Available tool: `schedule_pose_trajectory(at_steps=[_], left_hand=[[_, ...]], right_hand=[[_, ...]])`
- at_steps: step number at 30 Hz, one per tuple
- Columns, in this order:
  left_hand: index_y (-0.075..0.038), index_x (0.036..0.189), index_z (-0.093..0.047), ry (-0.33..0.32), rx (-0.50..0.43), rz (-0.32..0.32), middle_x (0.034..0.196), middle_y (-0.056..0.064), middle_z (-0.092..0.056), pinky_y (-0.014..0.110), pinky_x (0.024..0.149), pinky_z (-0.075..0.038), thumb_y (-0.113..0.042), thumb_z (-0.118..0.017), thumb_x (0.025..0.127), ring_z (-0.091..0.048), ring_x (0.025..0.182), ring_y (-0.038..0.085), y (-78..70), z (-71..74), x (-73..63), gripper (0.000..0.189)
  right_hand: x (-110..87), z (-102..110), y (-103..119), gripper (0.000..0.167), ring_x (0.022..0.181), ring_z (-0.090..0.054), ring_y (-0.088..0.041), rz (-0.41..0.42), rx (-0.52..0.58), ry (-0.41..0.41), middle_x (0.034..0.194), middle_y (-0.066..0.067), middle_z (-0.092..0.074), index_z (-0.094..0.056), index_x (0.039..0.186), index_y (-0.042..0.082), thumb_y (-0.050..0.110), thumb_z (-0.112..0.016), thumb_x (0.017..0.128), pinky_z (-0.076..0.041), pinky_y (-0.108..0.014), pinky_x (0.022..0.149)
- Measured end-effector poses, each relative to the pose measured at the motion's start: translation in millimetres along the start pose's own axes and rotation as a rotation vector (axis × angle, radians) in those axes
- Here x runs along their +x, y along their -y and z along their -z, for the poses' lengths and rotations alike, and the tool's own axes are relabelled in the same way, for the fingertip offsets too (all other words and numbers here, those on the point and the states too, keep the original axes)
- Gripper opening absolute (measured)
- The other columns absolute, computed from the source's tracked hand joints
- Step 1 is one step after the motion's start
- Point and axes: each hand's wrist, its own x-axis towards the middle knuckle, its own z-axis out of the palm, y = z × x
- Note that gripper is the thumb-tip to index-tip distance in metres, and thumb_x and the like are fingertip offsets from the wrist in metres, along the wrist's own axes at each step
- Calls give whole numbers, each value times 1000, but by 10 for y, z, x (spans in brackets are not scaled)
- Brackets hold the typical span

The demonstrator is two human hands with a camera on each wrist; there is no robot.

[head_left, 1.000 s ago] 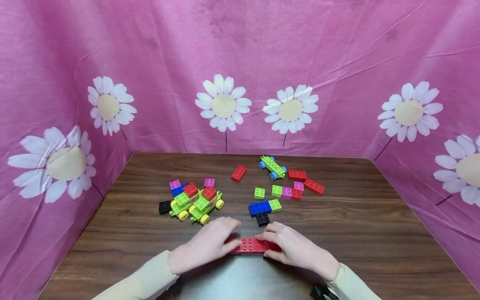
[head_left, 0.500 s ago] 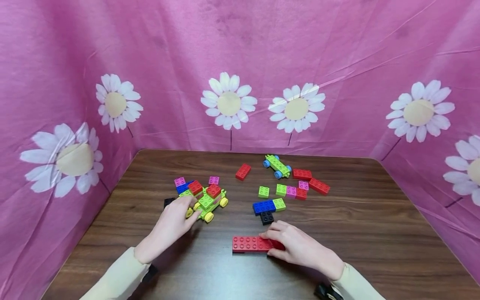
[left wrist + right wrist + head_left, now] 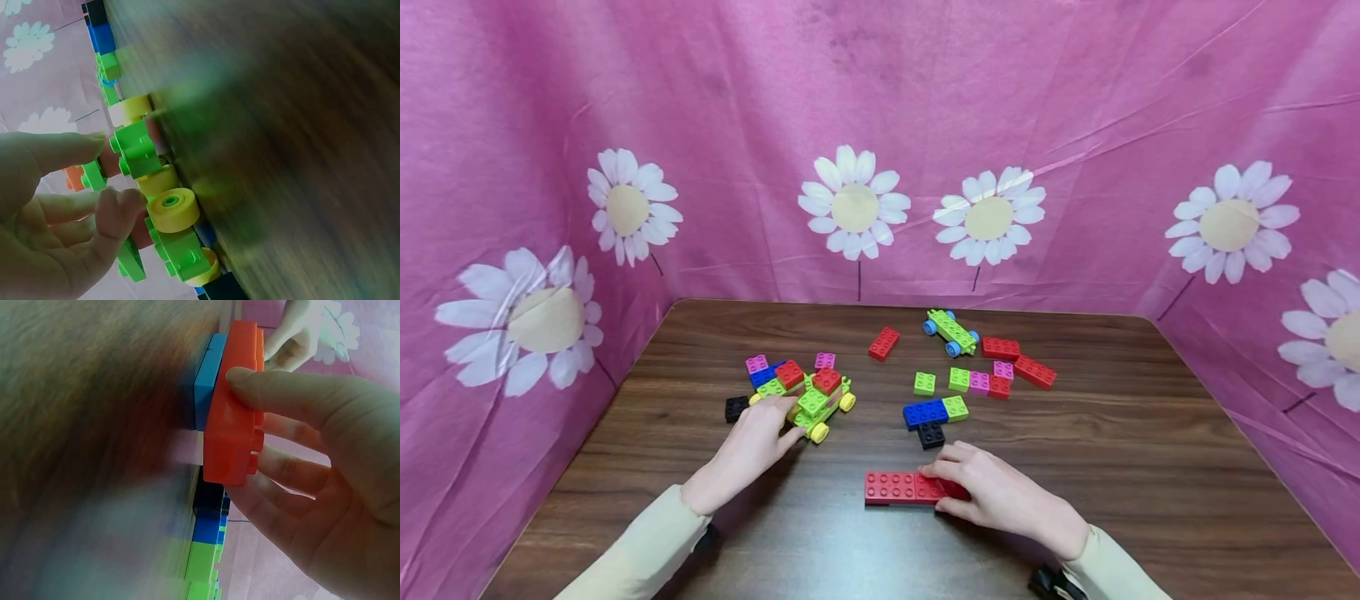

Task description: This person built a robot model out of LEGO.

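Head view: right hand point(image 3: 996, 492) pinches red bricks point(image 3: 891, 488); left hand point(image 3: 745, 450) arches at green car point(image 3: 812, 402), grip parted, hold unclear.

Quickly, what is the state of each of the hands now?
Left hand: at a yellow-wheeled green car; whether it grips cannot be told.
Right hand: closed, holding a red brick.
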Motion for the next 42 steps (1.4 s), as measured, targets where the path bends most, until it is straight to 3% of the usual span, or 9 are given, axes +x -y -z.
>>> schedule_pose_trajectory(at_steps=[6,12,18,25,31,35,42], left_hand=[[3,96,-70,26,-3,-21,86,13,-66,35,63,-52,-13,-82,79,-59,74,18,0,-11,26,26],[0,85,-70,50,4,-72,86,11,-64,32,62,-52,-22,-85,77,-59,73,17,15,-77,56,28],[-4,73,-64,91,-39,-100,70,4,-53,21,53,-33,-25,-85,77,-39,64,9,-19,-134,71,30],[-2,88,-71,113,-43,-204,78,2,-58,19,55,-39,-27,-84,77,-44,66,5,-231,-208,36,30],[-5,90,-72,147,-95,-318,82,3,-64,22,62,-50,-15,-80,81,-58,70,8,-439,-291,26,15],[-8,87,-71,163,-109,-381,83,1,-67,24,66,-53,-13,-79,82,-65,75,11,-556,-354,39,10],[-11,86,-69,232,-73,-439,83,-3,-67,23,65,-51,-20,-76,86,-61,75,6,-769,-436,79,11]], right_hand=[[-53,25,-16,34,90,-53,0,-7,-3,12,100,8,-65,-70,118,17,28,-77,87,-53,-20,79],[-85,45,-17,34,91,-54,-1,-25,8,32,100,8,-65,-70,119,17,28,-76,87,-54,-20,80],[-122,68,-20,33,91,-55,-1,-30,-7,40,99,9,-64,-69,117,18,28,-76,86,-54,-22,80],[-215,100,-15,31,90,-55,-1,-2,-41,13,98,9,-64,-69,113,17,25,-78,85,-54,-22,79],[-322,117,-1,30,89,-55,0,24,-60,-23,98,10,-64,-69,111,18,24,-79,83,-53,-22,78],[-375,133,17,30,90,-56,-1,-1,-29,12,100,11,-64,-69,113,20,24,-77,85,-54,-22,78],[-426,137,68,30,92,-57,0,-5,17,50,103,12,-64,-68,115,22,26,-76,87,-55,-22,79]])
